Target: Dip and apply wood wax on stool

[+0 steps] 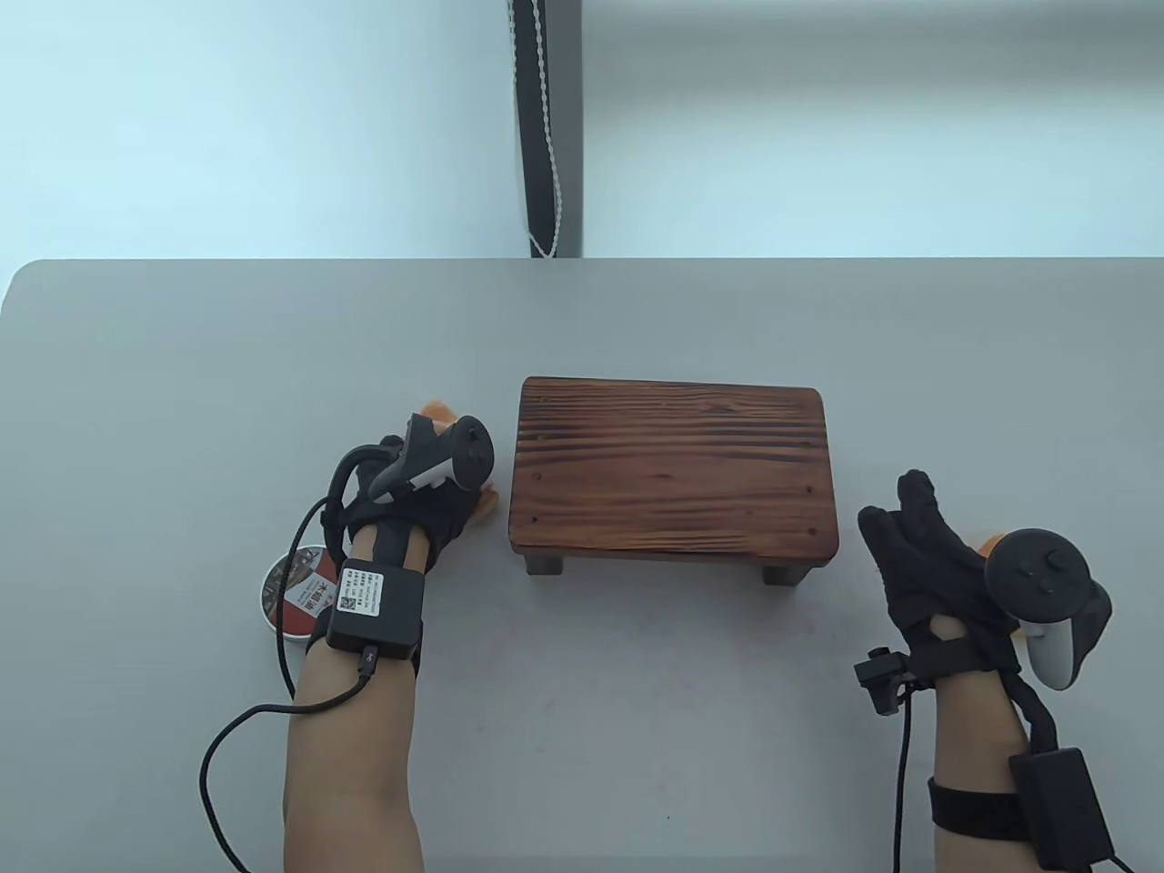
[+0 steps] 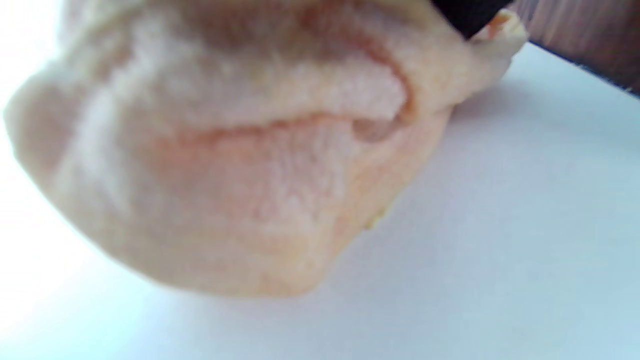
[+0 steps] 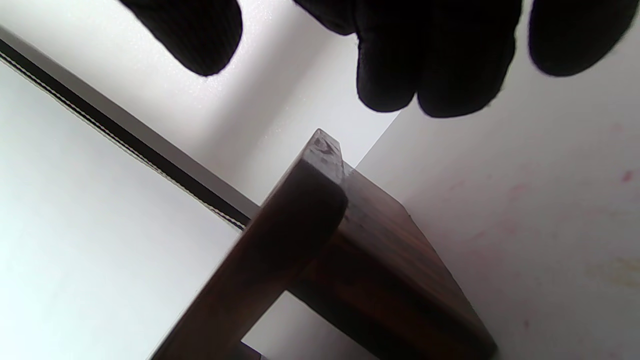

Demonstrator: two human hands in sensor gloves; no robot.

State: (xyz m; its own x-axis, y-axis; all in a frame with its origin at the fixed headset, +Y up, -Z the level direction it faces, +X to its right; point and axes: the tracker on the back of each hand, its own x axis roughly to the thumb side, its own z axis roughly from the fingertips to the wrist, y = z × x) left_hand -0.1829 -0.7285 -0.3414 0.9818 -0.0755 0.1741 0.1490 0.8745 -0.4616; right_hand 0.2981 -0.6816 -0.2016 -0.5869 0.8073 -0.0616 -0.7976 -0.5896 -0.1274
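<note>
The dark brown wooden stool (image 1: 673, 473) stands on its legs mid-table; its leg and underside (image 3: 350, 260) fill the right wrist view. My left hand (image 1: 450, 509) sits just left of the stool and grips a bunched orange cloth (image 1: 440, 414), which fills the left wrist view as a pale orange cloth (image 2: 240, 165) resting on the table. A round wax tin (image 1: 293, 596) with a red label lies partly under my left wrist. My right hand (image 1: 918, 536) hovers right of the stool, its fingers (image 3: 430, 60) relaxed and holding nothing.
The grey table (image 1: 637, 709) carries these things. A small orange thing (image 1: 993, 546) peeks out behind the right hand's tracker, mostly hidden. Beyond the table's far edge stands a dark post with a white beaded cord (image 1: 548, 164). Cables trail from both wrists.
</note>
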